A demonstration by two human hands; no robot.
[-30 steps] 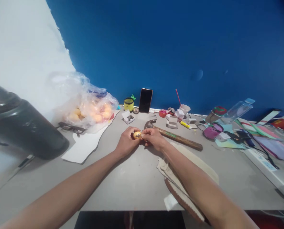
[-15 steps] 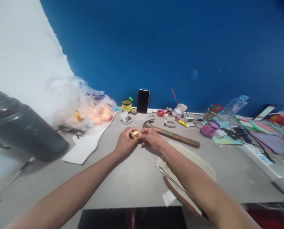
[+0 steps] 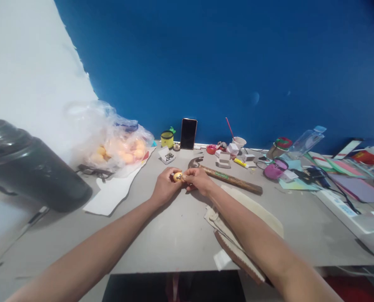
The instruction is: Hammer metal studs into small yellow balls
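A small orange ball (image 3: 177,177) with dark marks on its face is gripped in the curled fingers of my left hand (image 3: 167,184), low over the middle of the table. The fingertips of my right hand (image 3: 198,180) are pinched together against the ball's right side. Whatever they may hold is too small to make out. Just behind and right of my right hand lies a claw hammer (image 3: 234,178) with a worn wooden handle. Under my right forearm are a cream-coloured shoe sole (image 3: 262,209) and some cloth. A small white box of metal bits (image 3: 167,157) stands open beyond my left hand.
At left stand a large dark flask (image 3: 42,172) and a clear bag of orange balls (image 3: 124,147). A phone (image 3: 188,133) leans on the blue wall. Small boxes, a paper cup (image 3: 239,142), a yellow tube (image 3: 240,162) and a power strip (image 3: 341,205) lie rightward.
Both hands stay together on the ball, with only slight finger movement. The view has shifted very slightly; nothing else has visibly moved.
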